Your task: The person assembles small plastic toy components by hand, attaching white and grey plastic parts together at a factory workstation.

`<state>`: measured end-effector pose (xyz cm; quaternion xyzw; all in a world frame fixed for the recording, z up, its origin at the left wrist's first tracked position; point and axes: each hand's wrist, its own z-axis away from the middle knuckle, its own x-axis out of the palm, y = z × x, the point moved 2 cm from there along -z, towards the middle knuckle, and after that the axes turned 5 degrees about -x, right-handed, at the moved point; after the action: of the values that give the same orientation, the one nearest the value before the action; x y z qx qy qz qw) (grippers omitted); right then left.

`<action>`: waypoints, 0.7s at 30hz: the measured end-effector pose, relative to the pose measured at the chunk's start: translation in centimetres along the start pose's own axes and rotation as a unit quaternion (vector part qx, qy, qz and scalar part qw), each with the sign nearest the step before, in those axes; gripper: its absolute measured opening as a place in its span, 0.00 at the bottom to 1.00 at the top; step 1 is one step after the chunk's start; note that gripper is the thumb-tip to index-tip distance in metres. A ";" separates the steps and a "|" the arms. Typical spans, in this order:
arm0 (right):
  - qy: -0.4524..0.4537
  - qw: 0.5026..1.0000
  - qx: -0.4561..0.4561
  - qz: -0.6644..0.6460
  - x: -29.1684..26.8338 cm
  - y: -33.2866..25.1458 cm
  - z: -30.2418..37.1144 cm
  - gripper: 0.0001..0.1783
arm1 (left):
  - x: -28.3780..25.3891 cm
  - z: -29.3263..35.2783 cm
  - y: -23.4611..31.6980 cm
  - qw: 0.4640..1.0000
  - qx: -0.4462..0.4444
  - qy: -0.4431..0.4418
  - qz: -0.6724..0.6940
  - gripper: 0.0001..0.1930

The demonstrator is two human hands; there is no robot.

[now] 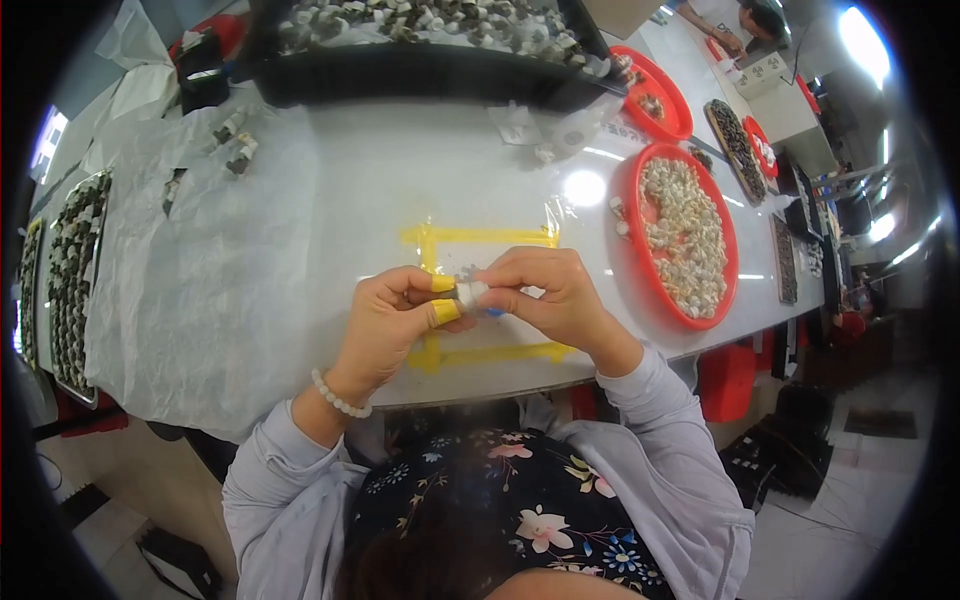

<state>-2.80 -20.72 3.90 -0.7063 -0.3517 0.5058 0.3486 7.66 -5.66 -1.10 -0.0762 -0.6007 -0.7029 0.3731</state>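
Note:
Between my two hands, over a square of yellow tape (490, 236) on the white table, is a small white and dark grey cylindrical piece (471, 296). My left hand (383, 322) pinches its dark end between thumb and forefinger, both wrapped in yellow tape. Thumb and fingertips of my right hand (555, 298) press on the white end. A bit of blue shows below the right fingers; I cannot make out what it belongs to. The curled fingers hide part of the piece.
At the right stands a red oval tray (733, 250) of small white pieces, a smaller red tray (682, 100) beyond it. A black bin (430, 75) heaped with white and dark pieces spans the back. White sheeting (200, 290) covers the left, beside a filled metal tray (75, 290). Another person (735, 25) sits far right.

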 end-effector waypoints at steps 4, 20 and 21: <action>-0.042 0.998 0.019 0.039 0.2 0.1 -0.3 0.09 | 0.3 0.1 -0.4 0.999 0.014 0.039 0.019 0.07; 0.062 0.997 -0.018 -0.044 -2.6 2.2 2.0 0.15 | -14.1 5.7 19.7 0.696 0.286 0.383 -0.536 0.12; 0.063 0.997 -0.002 -0.052 -2.5 2.4 2.0 0.15 | -17.1 5.3 20.8 0.644 0.286 0.422 -0.570 0.12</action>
<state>-4.93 -23.76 2.58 -0.7183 -0.3666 0.4405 0.3945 30.87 6.50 7.20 0.6968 -0.4738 -0.5260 0.1152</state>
